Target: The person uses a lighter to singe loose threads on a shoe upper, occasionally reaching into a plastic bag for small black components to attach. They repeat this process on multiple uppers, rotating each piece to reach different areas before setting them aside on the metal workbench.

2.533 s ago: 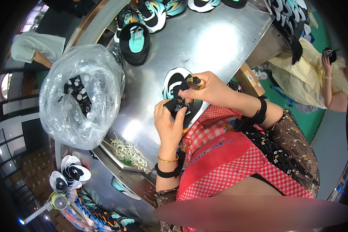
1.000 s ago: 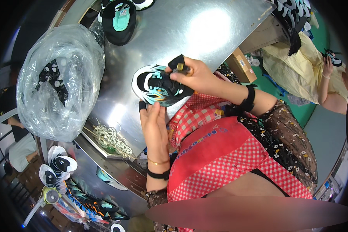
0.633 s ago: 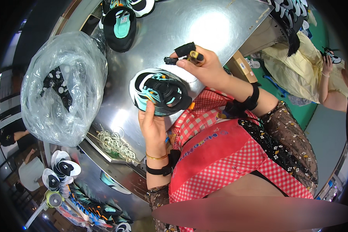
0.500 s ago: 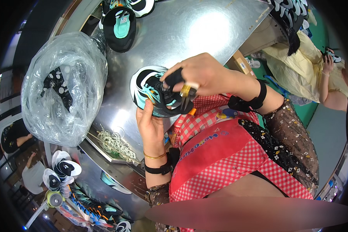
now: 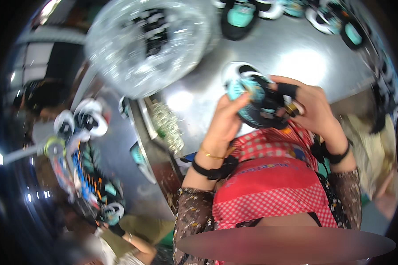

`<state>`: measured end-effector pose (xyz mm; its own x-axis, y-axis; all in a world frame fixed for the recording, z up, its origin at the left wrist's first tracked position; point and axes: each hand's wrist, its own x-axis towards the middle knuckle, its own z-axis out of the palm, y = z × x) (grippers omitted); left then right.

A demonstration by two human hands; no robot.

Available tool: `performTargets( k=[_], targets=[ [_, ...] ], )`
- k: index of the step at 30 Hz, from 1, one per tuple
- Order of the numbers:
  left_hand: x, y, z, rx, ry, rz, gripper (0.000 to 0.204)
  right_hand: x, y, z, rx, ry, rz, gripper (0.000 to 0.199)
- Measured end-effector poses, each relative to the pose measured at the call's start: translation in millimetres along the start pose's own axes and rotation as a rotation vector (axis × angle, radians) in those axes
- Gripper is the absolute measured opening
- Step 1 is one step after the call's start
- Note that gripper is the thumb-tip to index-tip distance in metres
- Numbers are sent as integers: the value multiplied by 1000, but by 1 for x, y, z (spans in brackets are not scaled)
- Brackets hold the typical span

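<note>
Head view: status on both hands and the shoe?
Left hand gripping shoe. Right hand against it, small tool in grip. Plastic bag off left, not in the way.

Teal, black and white shoe, handheld, slanting, yellowish tool alongside

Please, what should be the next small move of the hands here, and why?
Probably, steady the shoe with the left hand before using the small yellow-and-black tool. The left hand grips one side of the shoe; the right hand, at the opposite side, holds the tool, and blur hides its tip.
</note>
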<state>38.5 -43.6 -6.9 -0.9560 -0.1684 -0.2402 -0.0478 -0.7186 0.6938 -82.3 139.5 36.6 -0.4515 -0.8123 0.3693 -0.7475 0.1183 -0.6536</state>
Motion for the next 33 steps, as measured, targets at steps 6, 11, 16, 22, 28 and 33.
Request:
performTargets(
  k=[6,11,16,22,28,33],
  targets=[
    [-1,7,9,-60,-93,-43,29,-3,-14,-1,-369,8,-122,43],
    [-10,16,21,-56,-130,-15,29,3,-4,4,-337,182,-298,42],
    [-36,42,27,112,-104,262,29,2,-17,2,-3,258,-99,22],
    [-89,125,-11,157,574,1224,31,-4,49,-48,782,909,54,21],
    [-80,125,-79,163,768,1148,25,56,102,31,136,417,319,19],
    [-37,57,-10,803,583,1083,22,105,132,52,-498,306,65,17]
  ],
)
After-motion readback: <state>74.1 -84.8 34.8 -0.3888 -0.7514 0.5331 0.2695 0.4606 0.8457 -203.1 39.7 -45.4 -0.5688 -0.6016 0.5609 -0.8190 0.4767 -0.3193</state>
